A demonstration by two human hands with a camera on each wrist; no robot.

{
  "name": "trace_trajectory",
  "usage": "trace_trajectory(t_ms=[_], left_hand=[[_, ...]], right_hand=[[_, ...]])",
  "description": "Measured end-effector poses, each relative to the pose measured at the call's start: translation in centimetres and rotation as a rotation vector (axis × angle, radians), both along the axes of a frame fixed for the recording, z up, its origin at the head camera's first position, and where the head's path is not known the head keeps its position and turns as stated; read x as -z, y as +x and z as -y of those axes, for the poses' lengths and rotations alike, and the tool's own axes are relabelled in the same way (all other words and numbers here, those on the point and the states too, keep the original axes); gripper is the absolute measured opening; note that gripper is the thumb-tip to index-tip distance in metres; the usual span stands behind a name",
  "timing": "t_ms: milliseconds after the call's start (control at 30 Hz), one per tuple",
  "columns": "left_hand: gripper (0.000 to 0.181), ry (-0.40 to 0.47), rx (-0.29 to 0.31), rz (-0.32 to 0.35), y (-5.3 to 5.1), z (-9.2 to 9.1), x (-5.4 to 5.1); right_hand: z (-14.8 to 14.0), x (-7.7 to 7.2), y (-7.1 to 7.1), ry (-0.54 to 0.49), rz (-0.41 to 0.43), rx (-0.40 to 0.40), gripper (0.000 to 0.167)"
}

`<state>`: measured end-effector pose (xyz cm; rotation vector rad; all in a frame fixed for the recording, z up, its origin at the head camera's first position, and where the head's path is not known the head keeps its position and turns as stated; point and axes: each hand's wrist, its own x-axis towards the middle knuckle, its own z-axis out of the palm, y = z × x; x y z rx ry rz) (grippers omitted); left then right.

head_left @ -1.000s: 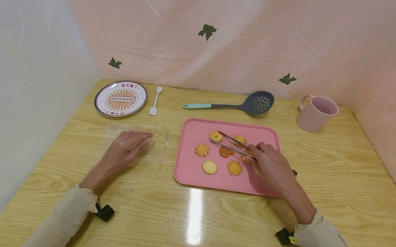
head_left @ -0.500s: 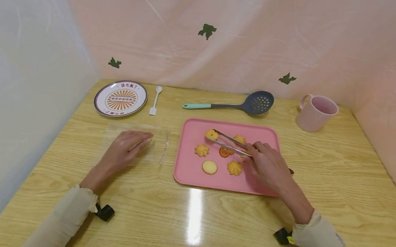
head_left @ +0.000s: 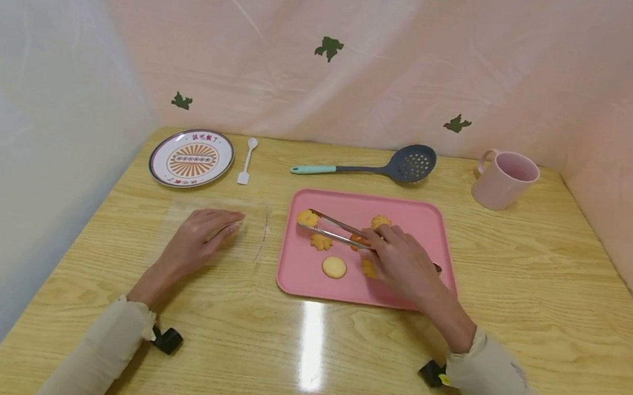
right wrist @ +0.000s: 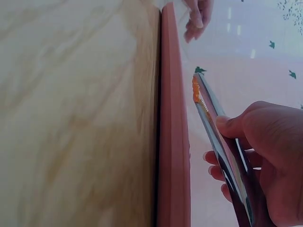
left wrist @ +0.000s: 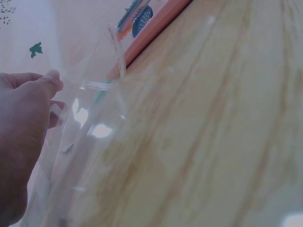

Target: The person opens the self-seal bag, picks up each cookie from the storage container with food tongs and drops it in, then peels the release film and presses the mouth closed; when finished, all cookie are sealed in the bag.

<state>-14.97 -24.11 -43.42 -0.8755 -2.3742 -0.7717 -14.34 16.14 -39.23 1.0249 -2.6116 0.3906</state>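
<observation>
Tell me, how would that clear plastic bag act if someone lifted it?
The clear plastic bag is probably floppy: it looks like thin, see-through film. That thinness should also make it light for its size. Glossy highlights in the left wrist view suggest it may be slippery.

Patterned plate (head_left: 192, 158) beside white spoon (head_left: 248, 161); slotted skimmer (head_left: 364, 170) between spoon and pink mug (head_left: 498, 187).

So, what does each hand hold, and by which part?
Right hand: tongs, gripped around the middle, a cookie between their tips. Left hand: clear bag, pinched near the end facing the tray.
</observation>
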Motion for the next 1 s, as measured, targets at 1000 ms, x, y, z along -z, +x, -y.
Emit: trace_trajectory(t_ms=[1000], left_hand=[[0.031, 0.007, 0.003, 0.001, 0.1, 0.0, -0.1]], right_hand=[[7.9, 0.1, -0.3, 0.115, 0.037, -0.112, 0.025]])
